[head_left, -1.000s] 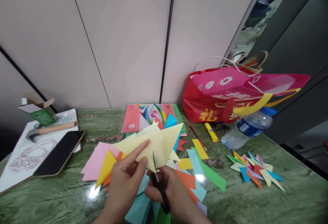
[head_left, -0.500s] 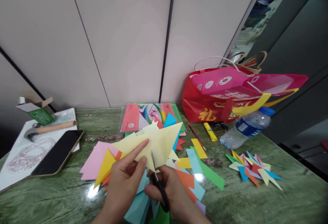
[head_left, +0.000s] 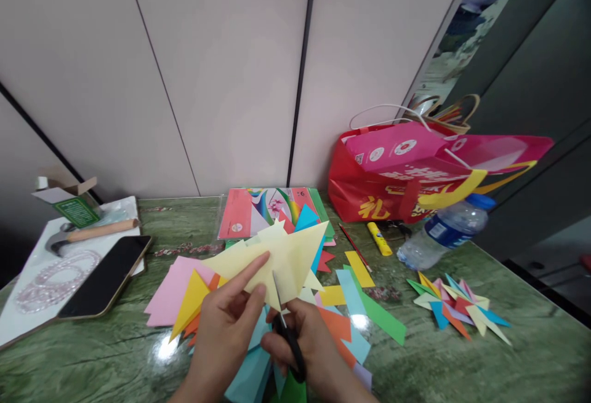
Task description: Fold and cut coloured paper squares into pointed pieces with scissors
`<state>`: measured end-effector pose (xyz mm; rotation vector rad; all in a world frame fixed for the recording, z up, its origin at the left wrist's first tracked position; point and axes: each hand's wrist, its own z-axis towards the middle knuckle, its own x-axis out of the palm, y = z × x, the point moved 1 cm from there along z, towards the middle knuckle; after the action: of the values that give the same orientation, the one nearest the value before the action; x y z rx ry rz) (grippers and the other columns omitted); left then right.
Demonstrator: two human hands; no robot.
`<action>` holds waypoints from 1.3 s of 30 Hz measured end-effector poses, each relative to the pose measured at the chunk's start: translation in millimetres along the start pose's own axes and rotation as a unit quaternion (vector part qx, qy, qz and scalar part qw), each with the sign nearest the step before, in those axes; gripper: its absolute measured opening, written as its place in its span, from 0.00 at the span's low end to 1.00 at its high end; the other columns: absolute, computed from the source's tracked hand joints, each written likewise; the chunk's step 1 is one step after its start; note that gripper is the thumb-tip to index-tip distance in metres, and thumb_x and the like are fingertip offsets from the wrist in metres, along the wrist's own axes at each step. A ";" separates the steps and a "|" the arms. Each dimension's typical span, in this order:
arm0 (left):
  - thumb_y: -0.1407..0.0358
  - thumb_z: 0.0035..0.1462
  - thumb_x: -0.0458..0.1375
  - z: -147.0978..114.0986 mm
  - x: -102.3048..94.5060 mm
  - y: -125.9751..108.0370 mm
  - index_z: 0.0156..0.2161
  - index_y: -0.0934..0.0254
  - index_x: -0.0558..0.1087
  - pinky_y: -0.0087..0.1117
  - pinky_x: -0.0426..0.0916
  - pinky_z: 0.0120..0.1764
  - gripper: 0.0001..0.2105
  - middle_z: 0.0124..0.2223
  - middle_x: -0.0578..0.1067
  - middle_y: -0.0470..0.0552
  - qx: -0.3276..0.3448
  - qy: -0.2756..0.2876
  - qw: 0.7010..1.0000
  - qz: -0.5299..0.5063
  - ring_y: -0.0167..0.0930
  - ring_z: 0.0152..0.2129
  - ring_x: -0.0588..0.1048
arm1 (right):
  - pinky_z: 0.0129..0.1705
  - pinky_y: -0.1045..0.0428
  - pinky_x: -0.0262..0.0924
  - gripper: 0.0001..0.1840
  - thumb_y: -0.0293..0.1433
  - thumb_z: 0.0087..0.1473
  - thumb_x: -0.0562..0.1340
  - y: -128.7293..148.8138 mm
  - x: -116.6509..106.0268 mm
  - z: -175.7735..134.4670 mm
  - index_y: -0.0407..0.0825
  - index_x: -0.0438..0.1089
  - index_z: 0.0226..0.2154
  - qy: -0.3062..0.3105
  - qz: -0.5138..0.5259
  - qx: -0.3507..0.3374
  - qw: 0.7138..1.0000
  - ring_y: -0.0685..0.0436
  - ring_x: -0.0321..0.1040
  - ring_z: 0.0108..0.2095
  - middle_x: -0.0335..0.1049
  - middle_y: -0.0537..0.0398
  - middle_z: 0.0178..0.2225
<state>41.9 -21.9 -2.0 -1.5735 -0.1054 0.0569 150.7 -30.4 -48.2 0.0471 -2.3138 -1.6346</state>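
My left hand [head_left: 229, 323] grips a folded sheet of pale yellow paper [head_left: 295, 255] between thumb and fingers, with the index finger lying along its face. My right hand [head_left: 305, 335] is closed round the black handles of a pair of scissors [head_left: 292, 344]. The blades point up and away from me, and one lies over the lower edge of the yellow paper. How far the blades are apart I cannot tell. Beneath both hands spreads a pile of coloured paper, with light blue sheets [head_left: 249, 372], pink sheets [head_left: 173, 295] and an orange piece [head_left: 335, 324].
Right of the pile lie a folded paper star [head_left: 457, 304], a water bottle [head_left: 443, 234], a glue stick [head_left: 379, 239] and a pencil [head_left: 354, 247]. A red bag [head_left: 369, 175] stands behind. To the left are a phone [head_left: 106, 277], a hammer [head_left: 92, 234] and a bead string [head_left: 58, 280].
Almost nothing differs. The whole view has shifted very slightly, and both hands keep their hold on the paper and the scissors.
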 end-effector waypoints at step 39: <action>0.67 0.47 0.60 -0.4 2.6 5.8 0.45 0.60 0.77 0.24 0.71 0.28 0.16 0.29 0.80 0.47 0.018 0.067 0.997 -0.030 0.30 0.27 0.77 | 0.18 0.57 0.42 0.22 0.40 0.32 0.71 2.5 -5.3 1.9 0.48 0.58 0.21 0.028 0.022 -0.095 0.995 0.55 0.45 0.18 0.52 0.65 0.15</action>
<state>44.6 -22.1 -7.8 -1.5323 -0.0447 -0.0934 155.6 -26.7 -47.7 0.0007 -2.0935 -1.7986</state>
